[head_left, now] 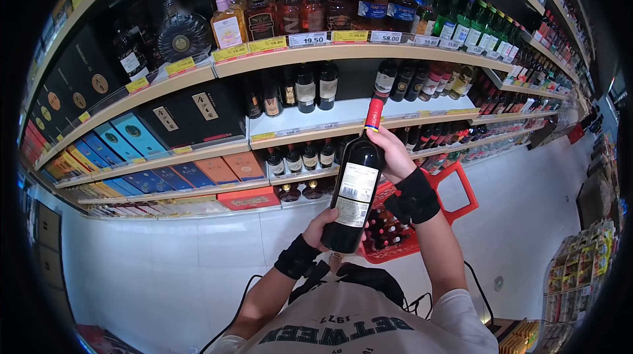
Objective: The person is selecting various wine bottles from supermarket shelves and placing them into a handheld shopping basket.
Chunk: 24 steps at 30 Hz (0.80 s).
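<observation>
A dark wine bottle (357, 186) with a red neck wrap and a white back label is held tilted in front of me, its neck pointing up and away. My right hand (393, 154) is closed around the neck and shoulder. Near the base, my left hand (320, 229) grips the bottle's lower left side, its fingers partly hidden behind the glass. Below and right of the bottle stands a red shopping basket (455, 194) on the floor, with several bottles (388, 230) inside it.
Curved shelves (330, 54) ahead carry spirits and wine bottles (305, 88) with price tags. Boxed bottles (132, 136) fill the left shelves; green bottles (475, 27) stand at upper right. A rack of packets (583, 265) is at far right. White tiled floor (204, 248) lies below.
</observation>
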### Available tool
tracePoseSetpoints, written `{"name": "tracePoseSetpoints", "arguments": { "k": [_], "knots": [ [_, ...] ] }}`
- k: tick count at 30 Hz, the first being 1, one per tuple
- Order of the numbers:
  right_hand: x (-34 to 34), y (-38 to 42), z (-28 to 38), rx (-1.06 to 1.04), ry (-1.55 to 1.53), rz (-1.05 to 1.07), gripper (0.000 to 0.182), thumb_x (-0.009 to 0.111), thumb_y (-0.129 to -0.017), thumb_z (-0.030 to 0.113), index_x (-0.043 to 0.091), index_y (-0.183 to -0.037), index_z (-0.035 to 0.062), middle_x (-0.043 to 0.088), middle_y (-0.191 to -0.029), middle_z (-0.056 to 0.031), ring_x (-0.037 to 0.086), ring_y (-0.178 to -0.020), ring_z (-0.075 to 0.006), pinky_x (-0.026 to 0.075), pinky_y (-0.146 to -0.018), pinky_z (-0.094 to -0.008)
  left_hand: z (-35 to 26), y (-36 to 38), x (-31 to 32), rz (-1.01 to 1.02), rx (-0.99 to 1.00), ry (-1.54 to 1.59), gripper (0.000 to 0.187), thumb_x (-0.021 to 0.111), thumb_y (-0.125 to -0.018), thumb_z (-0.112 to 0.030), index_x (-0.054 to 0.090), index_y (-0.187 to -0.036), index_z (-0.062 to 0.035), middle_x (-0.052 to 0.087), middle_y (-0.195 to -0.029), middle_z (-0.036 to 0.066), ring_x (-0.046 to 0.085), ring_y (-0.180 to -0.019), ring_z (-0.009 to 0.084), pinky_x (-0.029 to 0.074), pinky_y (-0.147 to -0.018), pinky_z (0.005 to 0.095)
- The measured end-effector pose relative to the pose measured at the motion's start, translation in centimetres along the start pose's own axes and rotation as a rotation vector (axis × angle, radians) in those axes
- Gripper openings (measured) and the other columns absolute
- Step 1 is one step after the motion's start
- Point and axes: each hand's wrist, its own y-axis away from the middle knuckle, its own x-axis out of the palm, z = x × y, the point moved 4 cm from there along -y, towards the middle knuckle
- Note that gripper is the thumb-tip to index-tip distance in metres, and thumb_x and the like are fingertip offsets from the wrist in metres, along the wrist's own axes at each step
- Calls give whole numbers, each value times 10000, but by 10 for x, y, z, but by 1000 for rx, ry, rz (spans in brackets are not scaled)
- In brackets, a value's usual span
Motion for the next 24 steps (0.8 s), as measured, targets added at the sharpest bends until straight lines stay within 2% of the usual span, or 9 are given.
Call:
{"name": "tracePoseSetpoints", "arguments": {
  "k": [4,8,9,10,14,18,20,21,24],
  "knots": [
    [-14,-34,-3,28,47,47,333,587,-975,232,560,-1213,1,639,-1016,-27,610,-923,-91,485,-811,-253,-27,-19,-20,-164,113,-277,720,637,-843,-451,438,-1330,41,614,-1124,230,672,-950,346,570,-833,449],
    [-33,-71,4,-62,182,90,276,609,-964,232,597,-1112,-2,666,-988,-45,610,-920,-87,479,-838,-254,-61,-47,-28,-333,297,-731,732,677,-823,-184,325,-1436,7,561,-1290,148,588,-1158,243,465,-995,378],
    [-35,-76,5,-82,226,99,285,619,-958,237,597,-1113,-2,674,-993,-53,612,-922,-91,480,-840,-258,-69,-53,-24,-367,278,-843,745,677,-814,-37,305,-1458,2,514,-1362,124,516,-1239,198,389,-1063,348],
    [-37,-82,6,-99,273,108,295,629,-952,243,598,-1113,-2,683,-998,-61,615,-924,-94,481,-843,-262,-70,-61,-30,-408,324,-927,805,726,-770,23,309,-1458,-1,529,-1335,125,528,-1218,193,403,-1049,353],
    [-39,-96,0,-183,213,-97,264,667,-905,262,658,-862,1,694,-794,-58,643,-724,-118,506,-701,-265,-73,-83,-49,-585,439,-1260,1026,896,-642,-103,292,-1460,29,538,-1323,142,529,-1210,195,418,-1032,346],
    [-50,-110,-6,-110,172,1,232,650,-911,225,621,-926,-5,693,-793,-91,643,-738,-114,506,-707,-264,-75,-92,-70,-640,424,-1370,1108,934,-584,-176,279,-1458,12,530,-1315,140,528,-1210,217,416,-1030,349],
    [-58,-116,-12,-138,76,41,215,646,-907,217,596,-866,12,693,-784,-101,648,-742,-122,507,-709,-264,-88,-93,-89,-512,393,-1086,1073,930,-583,-179,311,-1440,9,539,-1303,129,529,-1198,206,413,-1029,345],
    [-61,-119,-11,-159,6,56,207,639,-895,193,536,-805,37,694,-787,-136,670,-777,-190,523,-757,-311,-96,-93,-99,-450,375,-943,1056,928,-583,-180,327,-1431,8,543,-1297,123,529,-1191,200,412,-1028,342],
    [-58,-124,-4,-288,-224,189,187,632,-887,157,515,-804,37,690,-799,-163,678,-806,-264,530,-807,-372,-116,-102,-118,-229,127,-1032,984,914,-596,-174,376,-1401,1,559,-1271,109,537,-1162,182,414,-1021,336]
  ]
}}
